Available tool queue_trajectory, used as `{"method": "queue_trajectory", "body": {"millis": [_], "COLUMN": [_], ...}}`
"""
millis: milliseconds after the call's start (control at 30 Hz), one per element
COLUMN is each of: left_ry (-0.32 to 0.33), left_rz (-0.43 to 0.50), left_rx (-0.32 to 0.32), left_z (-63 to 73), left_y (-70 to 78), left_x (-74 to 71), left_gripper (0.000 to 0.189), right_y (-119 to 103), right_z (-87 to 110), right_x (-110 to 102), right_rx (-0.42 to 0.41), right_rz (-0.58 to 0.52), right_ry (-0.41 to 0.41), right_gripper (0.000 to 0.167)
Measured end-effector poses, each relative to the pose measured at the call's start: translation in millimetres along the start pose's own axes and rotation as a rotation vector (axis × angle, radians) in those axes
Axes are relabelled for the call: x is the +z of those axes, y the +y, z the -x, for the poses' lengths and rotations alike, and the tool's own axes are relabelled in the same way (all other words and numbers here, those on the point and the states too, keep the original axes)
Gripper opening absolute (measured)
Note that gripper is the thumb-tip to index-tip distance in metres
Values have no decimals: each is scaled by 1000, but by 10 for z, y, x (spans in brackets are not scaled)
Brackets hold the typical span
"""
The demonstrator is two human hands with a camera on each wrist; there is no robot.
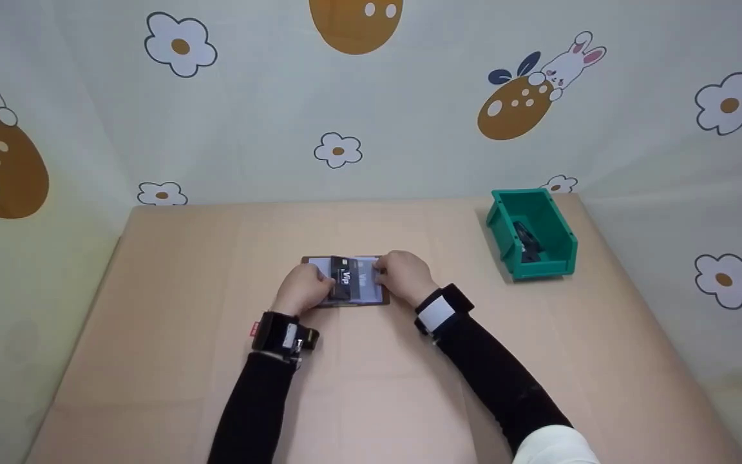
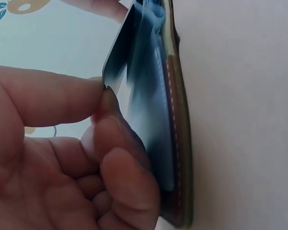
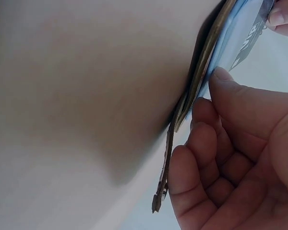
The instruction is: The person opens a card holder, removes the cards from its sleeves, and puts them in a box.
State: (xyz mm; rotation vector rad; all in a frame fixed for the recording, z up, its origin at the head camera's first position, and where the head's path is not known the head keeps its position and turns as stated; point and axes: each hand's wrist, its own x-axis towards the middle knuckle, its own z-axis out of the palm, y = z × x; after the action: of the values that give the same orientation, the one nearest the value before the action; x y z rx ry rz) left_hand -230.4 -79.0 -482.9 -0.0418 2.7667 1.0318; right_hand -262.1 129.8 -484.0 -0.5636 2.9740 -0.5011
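A person's two hands work at an open brown card holder [image 1: 386,297] w/ clear sleeves, lying mid-table, btwn the forearms & roughly centred in the head view. L hand [image 1: 303,288] has thumb & forefinger clamped on the edge of a black card [image 1: 341,288] marked "Vip"; the card stands tilted over the holder's sleeves, per the L wrist view, w/ the remaining fingers bent in beside the holder. R hand [image 1: 404,275] grips the holder's R edge, thumb on the clear sleeve [image 1: 371,287], forefinger at the brown cover, other fingers curled. A 2nd, paler "Vip" shows just R of the black card; can't tell if it's a reflection or another card. In the R wrist view, a thin brown strip [image 3: 163,175] juts past the holder near the fingertips. Both wrists wear black straps w/ devices, over dark sleeves. Well apart, at the tan table's [image 1: 171,309] far R corner, sits a green bin [image 1: 543,268] w/ dark items [image 1: 525,241] inside, details too small to ID. Backdrop: pale curtain [image 1: 261,96] printed w/ flowers, bunnies & brown, egg-like shapes.
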Motion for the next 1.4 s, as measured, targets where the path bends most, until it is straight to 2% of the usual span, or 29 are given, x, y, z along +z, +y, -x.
{"method": "queue_trajectory", "body": {"millis": [267,467,700,1000,1200,1400], "left_ry": [-1,-16,-27,-27,-53,-62], "left_rz": [17,59,61,71,148,273], "left_rx": [1,-27,-38,-36,-22,-4], "left_z": [11,22,25,54,120,174], "left_y": [-33,-35,-54,-4,102,207], "left_x": [-76,-83,-124,-189,-241,-290], "left_gripper": [28,26,27,26,24,23], "right_y": [-2,10,17,23,19,15], "right_z": [4,1,10,-3,-9,-7], "right_x": [-17,-11,0,18,23,11], "right_rx": [-18,-21,-22,-25,-12,-18], "right_rz": [5,4,-3,20,6,3], "right_ry": [1,5,11,25,17,11], "right_gripper": [26,25,23,21,24,23]}}
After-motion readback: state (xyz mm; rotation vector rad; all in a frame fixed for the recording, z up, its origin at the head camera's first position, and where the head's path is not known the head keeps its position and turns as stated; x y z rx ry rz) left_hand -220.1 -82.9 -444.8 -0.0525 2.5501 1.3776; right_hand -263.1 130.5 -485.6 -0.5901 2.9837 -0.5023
